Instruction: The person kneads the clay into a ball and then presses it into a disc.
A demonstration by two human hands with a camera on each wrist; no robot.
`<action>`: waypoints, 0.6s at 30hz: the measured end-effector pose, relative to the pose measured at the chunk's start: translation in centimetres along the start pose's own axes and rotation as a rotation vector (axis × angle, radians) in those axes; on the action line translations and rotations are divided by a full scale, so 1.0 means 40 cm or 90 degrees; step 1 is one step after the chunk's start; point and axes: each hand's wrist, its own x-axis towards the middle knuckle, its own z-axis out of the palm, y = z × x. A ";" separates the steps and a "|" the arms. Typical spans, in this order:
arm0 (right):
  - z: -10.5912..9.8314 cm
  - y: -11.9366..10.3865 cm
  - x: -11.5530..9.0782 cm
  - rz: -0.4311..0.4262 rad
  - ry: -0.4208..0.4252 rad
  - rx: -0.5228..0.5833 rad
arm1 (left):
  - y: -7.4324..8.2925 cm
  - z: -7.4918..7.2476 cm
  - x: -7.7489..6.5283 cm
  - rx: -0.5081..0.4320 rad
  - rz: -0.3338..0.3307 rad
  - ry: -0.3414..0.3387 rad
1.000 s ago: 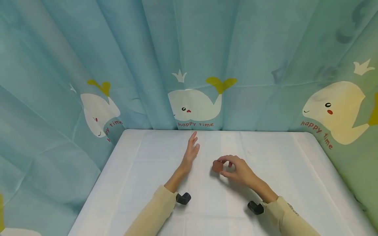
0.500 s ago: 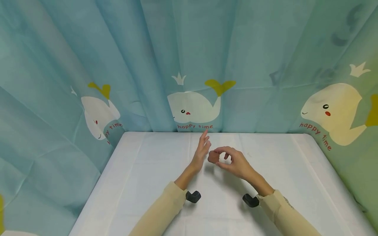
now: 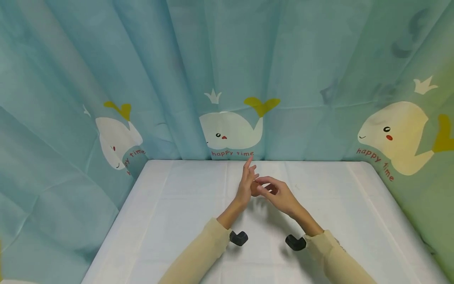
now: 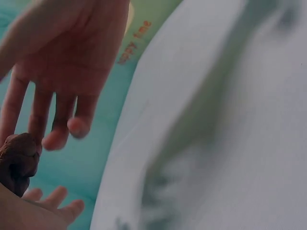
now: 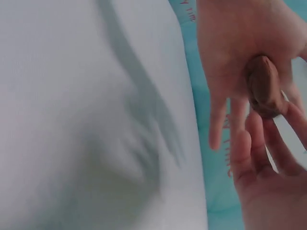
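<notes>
A small brown lump of modelling clay (image 3: 254, 189) sits between the two hands, partly covered by them in the head view. My right hand (image 3: 281, 195) pinches it at its edge with thumb and fingertips. My left hand (image 3: 244, 189) is held up on edge above the table, fingers straight, palm turned toward the clay. In the right wrist view the lump (image 5: 264, 86) lies against the left palm (image 5: 235, 48), with the right fingertips (image 5: 256, 127) at its lower end. The left wrist view catches the lump (image 4: 19, 158) at its left edge, below the right hand (image 4: 67, 62).
A white-covered table (image 3: 184, 205) lies under both hands, which cast shadows on it. Behind and at the sides hangs a blue-green curtain (image 3: 301, 79) with whale prints. A black wrist device (image 3: 239, 238) juts from the left cuff, another device (image 3: 295, 242) from the right.
Both hands have come together. The left moved right; the right lifted the clay off the table and carried it up and left, to the left palm.
</notes>
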 end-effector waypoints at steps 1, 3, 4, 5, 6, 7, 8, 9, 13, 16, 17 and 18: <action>0.004 -0.003 0.002 0.032 0.015 0.026 | 0.000 0.005 -0.002 -0.001 0.000 0.005; 0.016 -0.007 0.008 0.088 0.058 0.064 | -0.002 0.018 -0.006 -0.003 -0.001 0.011; 0.024 -0.010 0.012 0.108 0.081 0.085 | -0.001 0.024 -0.007 -0.007 0.000 0.013; 0.032 -0.013 0.016 0.126 0.103 0.101 | -0.002 0.031 -0.009 -0.011 0.001 0.015; 0.041 -0.016 0.020 0.136 0.126 0.112 | -0.002 0.038 -0.011 -0.018 0.003 0.018; 0.050 -0.019 0.023 0.142 0.146 0.113 | -0.002 0.045 -0.014 -0.026 0.009 0.019; 0.058 -0.022 0.026 0.140 0.159 0.112 | -0.001 0.052 -0.015 -0.032 0.013 0.021; 0.066 -0.024 0.027 0.135 0.170 0.111 | 0.000 0.060 -0.017 -0.037 0.017 0.023; 0.092 -0.029 0.028 0.108 0.209 0.095 | 0.008 0.080 -0.023 -0.047 0.023 0.040; 0.102 -0.030 0.022 0.084 0.224 0.104 | 0.015 0.084 -0.023 -0.061 0.012 0.056; 0.104 -0.030 0.020 0.076 0.222 0.113 | 0.017 0.084 -0.022 -0.069 0.009 0.060; 0.106 -0.030 0.018 0.069 0.215 0.129 | 0.019 0.084 -0.022 -0.073 0.010 0.062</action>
